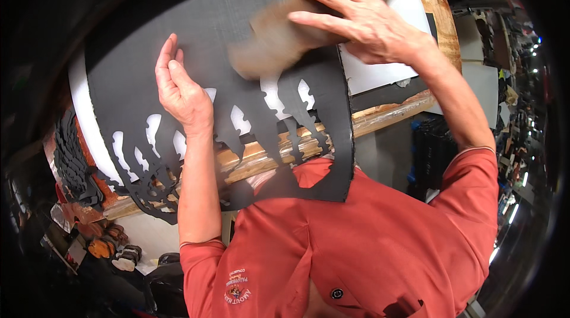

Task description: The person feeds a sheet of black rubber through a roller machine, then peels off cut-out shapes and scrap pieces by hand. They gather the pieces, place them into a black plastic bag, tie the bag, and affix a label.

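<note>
My left hand (183, 89) is raised over a large dark grey sheet (178, 27), its fingers stretched upward and its thumb beside them; nothing shows in it. Along the sheet's near part run several curved, notched cut-outs (240, 121), with a pale surface or wood showing through. The sheet's near edge hangs over the wooden table edge against my red shirt. At the far right my right hand (368, 24) has its fingers spread over a brown, elongated thing (270, 48). Motion smears this thing, so its kind is unclear, as is whether my hand touches it.
White board (380, 72) lies under the dark sheet and shows at both sides. A wooden table edge (392, 110) runs along the near side. Dark cut pieces (74, 158) are stacked at the left. Orange and brown rounded pieces (104, 244) lie lower left; dark stacked items (432, 149) stand lower right.
</note>
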`<state>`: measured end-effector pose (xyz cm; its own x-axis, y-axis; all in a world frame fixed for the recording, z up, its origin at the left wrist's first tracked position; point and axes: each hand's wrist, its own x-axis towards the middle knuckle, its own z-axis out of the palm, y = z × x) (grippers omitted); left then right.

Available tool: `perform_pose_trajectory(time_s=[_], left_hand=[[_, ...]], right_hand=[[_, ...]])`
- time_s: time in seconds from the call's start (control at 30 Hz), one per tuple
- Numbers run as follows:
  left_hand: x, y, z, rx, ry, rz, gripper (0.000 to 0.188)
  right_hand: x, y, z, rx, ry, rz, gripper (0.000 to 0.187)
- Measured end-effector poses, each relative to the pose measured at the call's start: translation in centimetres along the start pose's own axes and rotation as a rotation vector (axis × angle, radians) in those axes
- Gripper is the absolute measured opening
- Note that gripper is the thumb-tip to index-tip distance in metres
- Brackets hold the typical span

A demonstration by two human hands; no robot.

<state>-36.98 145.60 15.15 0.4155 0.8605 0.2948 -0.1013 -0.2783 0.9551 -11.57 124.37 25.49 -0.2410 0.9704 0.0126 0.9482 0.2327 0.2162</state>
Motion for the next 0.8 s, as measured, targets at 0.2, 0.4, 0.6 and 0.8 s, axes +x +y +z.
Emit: perform_pose_trajectory(time_s=[0.2,0.4,0.6,0.8], left_hand=[[-0.4,0.4,0.1,0.278,-0.135,0.078,0.033],[-0.3,0.1,0.5,0.46,-0.246,0.254,0.027],[-0.1,0.5,0.6,0.5,-0.263,0.307,0.022],[-0.1,0.7,0.5,0.5,-0.273,0.29,0.021]], right_hand=[[-2.1,-0.7,3.7,0.794,0.232,1.251,0.101],[4.2,-6.7,9.0,0.429,0.434,1.298,0.101],[6.0,-5.9,6.3,0.506,0.363,1.342,0.094],[8.5,-5.3,6.7,0.553,0.388,1.227,0.092]])
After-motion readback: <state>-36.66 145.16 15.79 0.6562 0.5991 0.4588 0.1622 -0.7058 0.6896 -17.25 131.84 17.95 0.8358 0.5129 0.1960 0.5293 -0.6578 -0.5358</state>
